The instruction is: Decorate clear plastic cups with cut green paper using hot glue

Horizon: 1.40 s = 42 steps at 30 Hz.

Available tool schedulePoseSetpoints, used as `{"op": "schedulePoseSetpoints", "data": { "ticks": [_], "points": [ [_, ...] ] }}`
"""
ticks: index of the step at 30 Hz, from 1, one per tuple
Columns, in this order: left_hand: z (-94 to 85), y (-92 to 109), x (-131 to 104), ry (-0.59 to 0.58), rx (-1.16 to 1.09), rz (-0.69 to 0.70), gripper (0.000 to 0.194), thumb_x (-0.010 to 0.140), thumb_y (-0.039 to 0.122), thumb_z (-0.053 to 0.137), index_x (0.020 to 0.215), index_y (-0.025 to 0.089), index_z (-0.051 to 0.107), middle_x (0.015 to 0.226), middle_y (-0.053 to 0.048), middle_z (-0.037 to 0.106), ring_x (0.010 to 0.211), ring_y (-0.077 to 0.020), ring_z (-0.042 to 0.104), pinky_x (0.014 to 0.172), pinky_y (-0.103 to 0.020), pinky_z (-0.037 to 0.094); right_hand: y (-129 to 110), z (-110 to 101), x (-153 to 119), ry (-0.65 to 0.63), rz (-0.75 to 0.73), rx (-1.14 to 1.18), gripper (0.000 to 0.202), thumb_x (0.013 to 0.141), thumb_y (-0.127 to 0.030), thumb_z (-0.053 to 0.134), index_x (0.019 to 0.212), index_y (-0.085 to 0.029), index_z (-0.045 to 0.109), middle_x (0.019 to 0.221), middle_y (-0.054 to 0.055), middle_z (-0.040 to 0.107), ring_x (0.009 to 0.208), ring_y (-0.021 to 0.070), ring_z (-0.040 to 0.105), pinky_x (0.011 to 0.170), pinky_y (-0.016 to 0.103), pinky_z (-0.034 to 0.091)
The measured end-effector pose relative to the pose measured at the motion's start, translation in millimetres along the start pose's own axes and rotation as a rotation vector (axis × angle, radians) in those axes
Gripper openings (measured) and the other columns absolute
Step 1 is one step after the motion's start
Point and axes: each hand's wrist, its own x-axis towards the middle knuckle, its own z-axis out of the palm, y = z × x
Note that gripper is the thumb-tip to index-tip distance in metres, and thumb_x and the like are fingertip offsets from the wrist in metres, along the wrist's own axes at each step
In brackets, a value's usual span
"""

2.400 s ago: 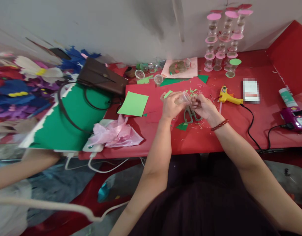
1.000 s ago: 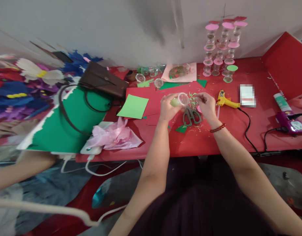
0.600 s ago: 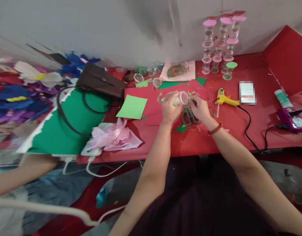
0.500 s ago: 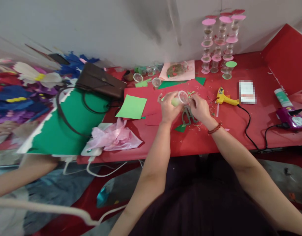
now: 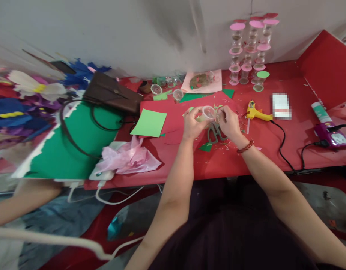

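Observation:
My left hand (image 5: 193, 122) is wrapped around a small clear plastic cup (image 5: 209, 112), its round rim tilted toward the right. Close against that rim, the fingers of my right hand (image 5: 228, 120) are pinched together; whatever they hold is too small to make out. Scissors (image 5: 214, 135) lie below the cup, their grey handles showing and the blades hidden by my hands. Bits of paper are scattered around them, with a dark green scrap (image 5: 206, 147) beside the handles. Red paper sheets (image 5: 173, 120) lie under and to the left of my left hand.
A yellow glue gun (image 5: 257, 112) lies right of my right hand, its cord running to a purple power strip (image 5: 332, 135). Stacked cups with pink discs (image 5: 246, 48) stand behind. A light green sheet (image 5: 149, 123), pink plastic bag (image 5: 130, 155) and brown bag (image 5: 112, 92) lie left. Another person's arm (image 5: 29, 198) shows at far left.
The cup's rim has tipped slightly, and my right fingers have shifted a little at its edge. My left hand keeps its hold. The whole view has shifted slightly.

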Motion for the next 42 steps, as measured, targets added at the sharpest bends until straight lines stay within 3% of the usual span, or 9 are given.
{"op": "schedulePoseSetpoints", "data": {
  "ticks": [5,13,18,22,26,28,31,37,42],
  "points": [
    [-1.7,2,0,-0.085,-0.168,-0.021,0.038,0.071,0.039,0.09,0.102,0.023,0.075,0.104,-0.005,0.08,0.101,-0.0251,0.073,0.098,-0.041,0.058,-1,-4,4,0.07,0.039,0.071,0.019,0.098,-0.026,0.05,0.08,-0.025,0.046,0.069,-0.002,0.056,0.064,0.0141,0.049,0.066,0.03,0.035],
    [-6.4,3,1,-0.225,-0.374,-0.046,0.044,0.068,0.042,0.091,0.104,0.022,0.078,0.11,-0.007,0.081,0.108,-0.0257,0.074,0.102,-0.042,0.056,-3,-7,5,0.123,0.033,0.139,0.019,0.096,-0.023,0.051,0.078,-0.025,0.046,0.067,-0.004,0.052,0.06,0.0119,0.045,0.065,0.029,0.037],
    [-11.3,5,0,-0.26,-0.41,-0.048,0.046,0.067,0.047,0.09,0.103,0.023,0.078,0.11,-0.007,0.082,0.108,-0.0264,0.075,0.096,-0.04,0.059,1,-9,7,0.162,0.037,0.15,0.021,0.1,-0.03,0.05,0.08,-0.025,0.046,0.07,-0.003,0.054,0.065,0.0125,0.049,0.069,0.03,0.041],
    [-14.4,7,-1,-0.382,-0.365,-0.02,0.041,0.07,0.05,0.086,0.101,0.023,0.078,0.107,-0.008,0.083,0.106,-0.0275,0.077,0.097,-0.043,0.06,15,-18,15,0.277,0.126,0.111,0.023,0.106,-0.036,0.042,0.087,-0.025,0.05,0.077,0.0,0.056,0.073,0.0159,0.056,0.075,0.033,0.045],
    [-9.3,2,1,-0.237,-0.3,-0.023,0.046,0.071,0.051,0.085,0.107,0.023,0.076,0.117,-0.008,0.081,0.113,-0.028,0.075,0.103,-0.045,0.059,20,-20,18,0.314,0.119,0.116,0.016,0.104,-0.031,0.046,0.094,-0.024,0.056,0.09,0.005,0.065,0.085,0.0191,0.062,0.084,0.036,0.049],
    [-6.4,-3,2,-0.12,-0.235,-0.041,0.048,0.073,0.048,0.085,0.112,0.023,0.074,0.12,-0.009,0.08,0.113,-0.0273,0.075,0.101,-0.044,0.059,15,-16,14,0.247,0.092,0.08,0.009,0.099,-0.027,0.054,0.094,-0.023,0.06,0.095,0.006,0.07,0.088,0.0199,0.064,0.085,0.036,0.05],
    [-5.2,-9,3,-0.03,-0.097,-0.032,0.046,0.077,0.046,0.084,0.115,0.024,0.073,0.119,-0.008,0.08,0.111,-0.0263,0.075,0.099,-0.043,0.059,3,-11,7,0.1,0.13,0.001,0.018,0.098,-0.03,0.056,0.082,-0.023,0.06,0.08,0.004,0.07,0.074,0.0186,0.061,0.076,0.034,0.047],
    [-6.9,-6,4,-0.015,0.118,0.033,0.044,0.074,0.04,0.09,0.113,0.026,0.074,0.123,-0.008,0.079,0.118,-0.0295,0.071,0.112,-0.049,0.049,-5,-5,2,-0.097,0.091,0.048,0.02,0.1,-0.038,0.057,0.09,-0.022,0.064,0.081,0.003,0.072,0.072,0.0183,0.064,0.068,0.029,0.043],
    [-1.0,5,-1,-0.039,0.22,0.074,0.048,0.079,0.041,0.087,0.122,0.029,0.072,0.133,-0.009,0.076,0.128,-0.0307,0.067,0.123,-0.054,0.034,-2,-1,-1,-0.07,0.093,-0.102,0.022,0.101,-0.035,0.054,0.083,-0.024,0.061,0.076,0.004,0.07,0.071,0.0204,0.063,0.067,0.029,0.04]
  ]
}}
